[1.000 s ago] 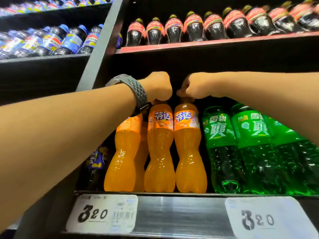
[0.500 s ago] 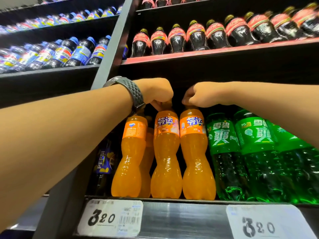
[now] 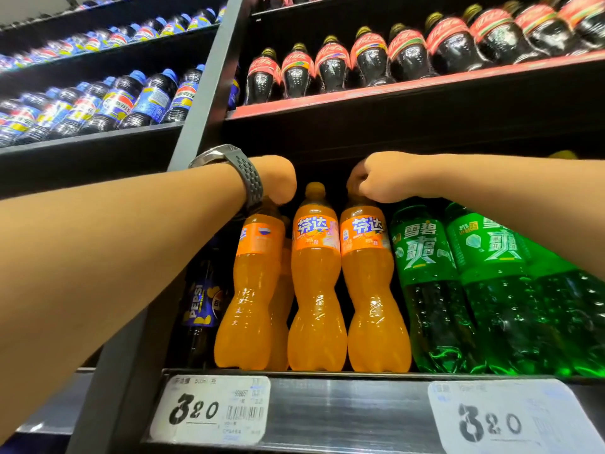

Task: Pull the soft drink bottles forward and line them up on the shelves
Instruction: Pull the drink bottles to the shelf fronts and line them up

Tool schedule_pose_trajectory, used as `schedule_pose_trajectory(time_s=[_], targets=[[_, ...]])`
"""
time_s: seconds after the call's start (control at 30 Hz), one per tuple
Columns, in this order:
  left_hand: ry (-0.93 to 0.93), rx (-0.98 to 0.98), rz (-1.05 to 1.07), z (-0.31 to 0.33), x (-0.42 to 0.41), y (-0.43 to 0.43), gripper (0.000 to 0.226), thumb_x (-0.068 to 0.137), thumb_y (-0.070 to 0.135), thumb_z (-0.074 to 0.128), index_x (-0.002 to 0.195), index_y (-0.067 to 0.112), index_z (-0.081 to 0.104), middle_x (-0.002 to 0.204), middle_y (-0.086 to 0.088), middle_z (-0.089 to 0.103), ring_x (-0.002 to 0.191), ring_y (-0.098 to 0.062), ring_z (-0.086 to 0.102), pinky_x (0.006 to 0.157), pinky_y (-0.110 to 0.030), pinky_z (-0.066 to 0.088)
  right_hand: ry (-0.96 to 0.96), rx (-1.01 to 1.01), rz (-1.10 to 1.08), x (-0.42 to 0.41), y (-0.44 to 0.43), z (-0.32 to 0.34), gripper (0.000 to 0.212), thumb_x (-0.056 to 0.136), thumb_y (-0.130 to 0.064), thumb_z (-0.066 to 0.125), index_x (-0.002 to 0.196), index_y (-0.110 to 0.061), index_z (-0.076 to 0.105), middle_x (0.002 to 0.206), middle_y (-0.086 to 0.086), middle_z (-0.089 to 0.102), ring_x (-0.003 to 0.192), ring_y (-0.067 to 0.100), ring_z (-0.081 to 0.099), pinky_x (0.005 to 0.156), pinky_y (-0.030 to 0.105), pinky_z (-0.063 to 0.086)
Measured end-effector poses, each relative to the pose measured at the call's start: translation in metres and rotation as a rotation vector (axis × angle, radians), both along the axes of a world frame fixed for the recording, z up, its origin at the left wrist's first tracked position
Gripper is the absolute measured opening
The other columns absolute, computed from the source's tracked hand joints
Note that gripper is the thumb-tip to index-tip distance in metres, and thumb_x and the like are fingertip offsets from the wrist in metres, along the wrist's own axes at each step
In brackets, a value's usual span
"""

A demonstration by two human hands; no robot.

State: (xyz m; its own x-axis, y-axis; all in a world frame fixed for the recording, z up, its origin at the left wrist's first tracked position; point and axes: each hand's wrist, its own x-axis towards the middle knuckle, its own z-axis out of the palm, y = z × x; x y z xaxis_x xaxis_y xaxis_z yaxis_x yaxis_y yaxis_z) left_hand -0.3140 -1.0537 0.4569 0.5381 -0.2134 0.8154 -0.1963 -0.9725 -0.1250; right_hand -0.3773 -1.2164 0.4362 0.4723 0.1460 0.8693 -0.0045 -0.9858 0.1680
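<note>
Three orange soda bottles stand at the front of the shelf [image 3: 343, 376]. My left hand [image 3: 278, 181], with a grey watch on the wrist, grips the cap of the left orange bottle [image 3: 252, 290]. My right hand [image 3: 376, 178] grips the cap of the right orange bottle [image 3: 373, 290]. The middle orange bottle [image 3: 316, 283] stands free between them, its cap showing. A further orange bottle is partly hidden behind the left one.
Green soda bottles [image 3: 432, 290] fill the shelf to the right. A dark Pepsi bottle [image 3: 203, 303] stands left, beside the grey upright post [image 3: 196, 126]. Cola bottles [image 3: 370, 57] line the red shelf above. Price tags [image 3: 209, 409] hang on the shelf edge.
My left hand has let go of the middle orange bottle and moved left onto the left one. The right hand stays on the right bottle. The view has tilted upward.
</note>
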Motion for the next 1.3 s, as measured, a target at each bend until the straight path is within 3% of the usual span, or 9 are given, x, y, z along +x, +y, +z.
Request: schedule_pose_trajectory(time_s=[0.17,0.27,0.33,0.47,0.73,0.97,1.07,1.17,1.3], targets=[[0.005,-0.036,-0.112,0.002,-0.011,-0.001,0.019,0.094,0.027,0.056,0.095,0.009,0.062,0.069,-0.002,0.055,0.058,-0.013,0.053,0.057,-0.022,0.048,-0.007,-0.018,-0.017,-0.001,0.001,-0.003,0.035,0.093,-0.020,0.047,0.126,-0.016,0.059,0.124,0.007,0.060,0.112,0.025,0.055,0.084,0.029,0.044],[0.155,-0.070,-0.132,0.002,-0.026,0.005,0.018,0.094,0.014,0.050,0.100,0.001,0.062,0.092,-0.016,0.067,0.087,-0.030,0.067,0.086,-0.040,0.055,-0.016,-0.016,-0.024,-0.001,0.002,-0.003,0.035,0.093,-0.022,0.048,0.125,-0.017,0.059,0.124,0.006,0.060,0.111,0.025,0.055,0.086,0.031,0.045],[0.158,-0.058,-0.125,0.003,-0.029,0.008,0.022,0.093,0.011,0.050,0.105,-0.002,0.063,0.103,-0.021,0.066,0.099,-0.034,0.065,0.092,-0.044,0.052,-0.027,-0.010,-0.030,0.000,0.003,-0.003,0.034,0.093,-0.025,0.049,0.124,-0.016,0.060,0.121,0.007,0.061,0.109,0.026,0.056,0.086,0.032,0.047],[0.021,-0.019,-0.088,-0.005,-0.027,0.005,0.016,0.093,0.013,0.053,0.099,0.004,0.064,0.077,-0.006,0.058,0.083,-0.023,0.058,0.074,-0.031,0.051,-0.047,0.014,-0.037,-0.001,0.004,-0.004,0.032,0.092,-0.027,0.051,0.118,-0.013,0.063,0.114,0.009,0.064,0.103,0.027,0.059,0.086,0.035,0.051],[-0.015,-0.053,-0.149,-0.010,-0.012,-0.002,0.020,0.094,0.006,0.046,0.104,-0.002,0.061,0.075,-0.009,0.051,0.082,-0.024,0.054,0.069,-0.030,0.048,-0.047,0.005,-0.036,0.001,0.001,-0.003,0.034,0.095,-0.028,0.048,0.122,-0.011,0.060,0.116,0.010,0.063,0.105,0.027,0.058,0.086,0.035,0.050],[-0.243,-0.080,-0.212,-0.020,-0.008,-0.002,0.013,0.085,0.018,0.054,0.075,0.010,0.056,0.076,-0.007,0.056,0.071,-0.023,0.054,0.058,-0.032,0.041,-0.164,-0.027,0.034,-0.003,-0.008,-0.004,0.034,0.088,-0.033,0.049,0.117,-0.018,0.061,0.119,0.010,0.061,0.107,0.030,0.056,0.088,0.039,0.050],[-0.284,-0.145,-0.336,-0.030,-0.011,-0.008,0.021,0.084,0.023,0.055,0.098,0.011,0.066,0.098,-0.010,0.065,0.088,-0.026,0.060,0.071,-0.034,0.050,-0.220,-0.054,0.077,-0.014,-0.019,-0.007,0.032,0.087,-0.033,0.049,0.114,-0.021,0.061,0.117,0.010,0.062,0.107,0.031,0.056,0.089,0.041,0.049],[-0.400,-0.108,-0.378,-0.045,-0.016,-0.021,0.039,0.088,0.026,0.051,0.124,0.014,0.058,0.124,-0.010,0.059,0.114,-0.028,0.054,0.094,-0.041,0.047,-0.279,-0.121,0.080,-0.026,-0.034,-0.011,0.032,0.088,-0.035,0.048,0.115,-0.021,0.059,0.113,0.008,0.062,0.104,0.031,0.056,0.086,0.041,0.049],[-0.467,-0.090,-0.441,-0.068,-0.025,-0.044,0.042,0.088,0.027,0.049,0.129,0.017,0.054,0.128,-0.006,0.055,0.119,-0.025,0.050,0.099,-0.044,0.043,-0.329,-0.187,0.090,-0.043,-0.050,-0.021,0.033,0.088,-0.037,0.048,0.115,-0.021,0.059,0.113,0.006,0.062,0.109,0.029,0.053,0.091,0.043,0.046]])
